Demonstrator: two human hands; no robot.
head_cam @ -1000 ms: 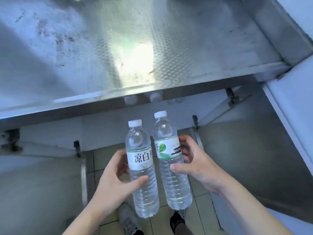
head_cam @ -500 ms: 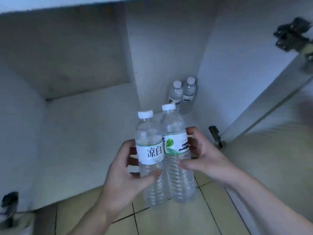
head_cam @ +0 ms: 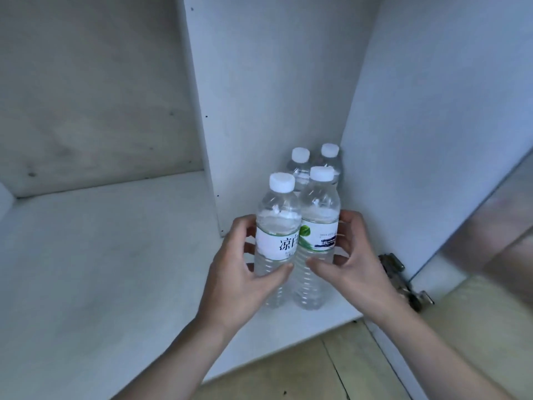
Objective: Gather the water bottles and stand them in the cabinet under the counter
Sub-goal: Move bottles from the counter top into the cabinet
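My left hand (head_cam: 242,280) grips a clear water bottle with a white label and white cap (head_cam: 277,226). Beside it, touching, is a second clear bottle with a green-leaf label (head_cam: 318,223), gripped by my right hand (head_cam: 350,261). Both are upright over the white cabinet floor (head_cam: 115,269), in the right compartment near its front; whether their bases rest on the floor I cannot tell. Behind them, in the back right corner, two more capped bottles (head_cam: 300,166) (head_cam: 329,157) stand side by side, partly hidden.
A white vertical divider panel (head_cam: 207,116) splits the cabinet just left of the bottles. The right side wall (head_cam: 432,111) is close. A metal hinge (head_cam: 403,281) and the open door (head_cam: 496,226) sit at the right. Tiled floor (head_cam: 302,370) lies below the cabinet edge.
The view dropped from the steel counter to the cabinet interior. Both hands carried the two bottles forward into the right compartment, close to the two at the back.
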